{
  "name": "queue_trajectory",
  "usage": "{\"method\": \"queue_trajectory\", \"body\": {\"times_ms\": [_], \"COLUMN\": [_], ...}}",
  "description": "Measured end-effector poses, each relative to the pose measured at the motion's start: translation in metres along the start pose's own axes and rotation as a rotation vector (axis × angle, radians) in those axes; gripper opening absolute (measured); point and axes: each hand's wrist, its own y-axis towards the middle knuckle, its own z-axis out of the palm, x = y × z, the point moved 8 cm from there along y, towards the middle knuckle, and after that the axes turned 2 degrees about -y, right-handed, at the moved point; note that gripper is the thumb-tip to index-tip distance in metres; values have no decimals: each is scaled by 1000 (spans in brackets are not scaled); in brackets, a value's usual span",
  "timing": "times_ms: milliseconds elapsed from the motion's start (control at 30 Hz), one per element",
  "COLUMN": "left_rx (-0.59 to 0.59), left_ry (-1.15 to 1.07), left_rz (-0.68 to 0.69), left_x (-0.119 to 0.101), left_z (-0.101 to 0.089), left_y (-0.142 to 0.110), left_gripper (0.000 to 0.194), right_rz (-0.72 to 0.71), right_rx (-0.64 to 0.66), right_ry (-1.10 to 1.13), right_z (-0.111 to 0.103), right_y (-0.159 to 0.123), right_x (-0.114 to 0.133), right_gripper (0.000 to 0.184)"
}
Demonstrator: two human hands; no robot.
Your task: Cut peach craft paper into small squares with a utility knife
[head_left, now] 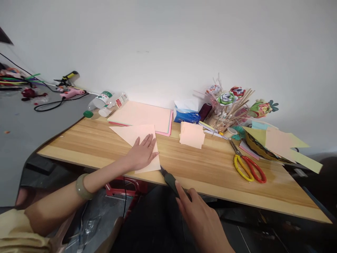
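Note:
My left hand lies flat with fingers spread on a folded sheet of pale pink paper, pressing it to the wooden table. The sheet has a pointed corner to the left and a straight right edge. In my right hand is a dark green utility knife, gripped by its handle. The knife's tip sits at the lower right corner of the paper, near the table's front edge. Whether the blade cuts into the paper there, I cannot tell.
Behind lie a stack of coloured paper, a pile of pink squares and a tissue pack. Scissors rest on the right, near paper flowers and a basket of paper scraps. Plastic bottles lie back left.

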Motion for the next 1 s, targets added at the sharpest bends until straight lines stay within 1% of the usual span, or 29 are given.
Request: {"method": "queue_trajectory", "body": {"times_ms": [300, 767, 1000], "left_rx": [21, 20, 36], "left_ry": [-8, -11, 24], "left_rz": [-4, 0, -15], "left_x": [-2, 1, -1], "left_z": [-4, 0, -3], "left_y": [-1, -1, -1], "left_gripper": [60, 61, 61], "right_rz": [10, 9, 17], "right_rx": [21, 12, 72], "right_ry": [19, -12, 7], "right_z": [1, -1, 4], "right_y": [5, 4, 7], "right_x": [1, 0, -3], "right_gripper": [37, 37, 35]}}
